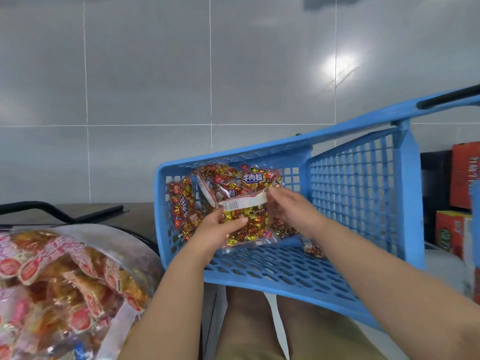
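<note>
A blue plastic basket lies tipped on its side, open toward me, resting over my lap. Both my hands reach into it and hold one clear packet of gold and red wrapped candies, its barcode label facing up. My left hand grips the packet's left edge with the thumb on top. My right hand pinches its upper right edge. Several similar candy packets stand against the basket's back wall, one of them at the left side.
A large clear bag of red and orange wrapped snacks lies at the lower left. Black bars run behind it. Red and orange boxes stand at the right edge. A grey tiled wall fills the background.
</note>
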`<act>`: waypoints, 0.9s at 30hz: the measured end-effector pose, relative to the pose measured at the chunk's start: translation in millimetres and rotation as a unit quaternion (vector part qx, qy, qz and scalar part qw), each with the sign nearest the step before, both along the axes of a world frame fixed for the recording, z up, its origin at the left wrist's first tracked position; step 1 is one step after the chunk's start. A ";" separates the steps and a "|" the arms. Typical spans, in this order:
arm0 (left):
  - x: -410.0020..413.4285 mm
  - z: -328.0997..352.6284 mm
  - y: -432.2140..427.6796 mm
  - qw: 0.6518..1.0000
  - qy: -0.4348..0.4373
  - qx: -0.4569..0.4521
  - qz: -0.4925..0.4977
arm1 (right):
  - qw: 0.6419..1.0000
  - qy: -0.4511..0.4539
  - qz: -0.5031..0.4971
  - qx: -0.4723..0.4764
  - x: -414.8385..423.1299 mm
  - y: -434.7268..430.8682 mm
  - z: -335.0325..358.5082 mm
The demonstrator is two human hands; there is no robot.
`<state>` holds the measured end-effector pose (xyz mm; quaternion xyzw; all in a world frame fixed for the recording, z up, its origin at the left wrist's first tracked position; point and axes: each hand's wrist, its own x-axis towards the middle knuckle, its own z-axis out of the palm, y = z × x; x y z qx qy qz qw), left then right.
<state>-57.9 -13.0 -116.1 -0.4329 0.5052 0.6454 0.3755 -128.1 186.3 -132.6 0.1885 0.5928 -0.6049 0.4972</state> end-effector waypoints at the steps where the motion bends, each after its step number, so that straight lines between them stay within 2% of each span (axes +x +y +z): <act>1: 2.1 -4.2 -2.3 1.000 0.001 -0.020 0.008 | 0.999 0.008 -0.018 0.042 -0.4 -0.6 -7.2; 2: 5.2 -8.1 -4.8 0.999 0.002 -0.040 0.018 | 0.993 0.026 -0.013 0.115 -0.1 -0.4 -18.5; 4: 12.8 -14.5 -10.0 0.997 0.008 -0.064 0.040 | 0.960 0.048 0.082 0.263 4.8 1.6 -44.6; 6: 20.1 -16.7 -13.4 0.995 0.015 -0.076 0.055 | 0.931 0.024 0.206 0.301 14.6 0.8 -67.0; 8: 27.5 -17.9 -16.3 0.994 0.014 -0.085 0.064 | 0.916 0.005 0.261 0.303 23.4 -1.1 -80.8; 13: 33.5 -17.5 -20.8 0.992 0.000 -0.080 0.100 | 0.904 0.060 0.264 0.330 26.7 7.7 -79.0; 17: 30.7 -16.5 -17.2 0.990 -0.010 -0.081 0.118 | 0.908 0.095 0.194 0.358 19.6 35.2 -40.4; 19: 28.5 -16.6 -13.8 0.991 -0.007 -0.087 0.102 | 0.917 0.112 0.163 0.346 11.8 47.8 -15.8; 22: 23.7 -16.4 -8.8 0.994 0.002 -0.089 0.065 | 0.968 0.062 0.117 0.215 -4.2 56.0 19.3; 25: 15.1 -10.2 -3.2 0.997 -0.002 -0.068 0.048 | 0.974 0.019 0.186 0.127 -16.1 44.1 38.8; 27: 9.7 -5.6 -0.6 0.996 -0.011 -0.002 0.084 | 0.965 0.018 0.243 0.099 -18.7 25.4 38.8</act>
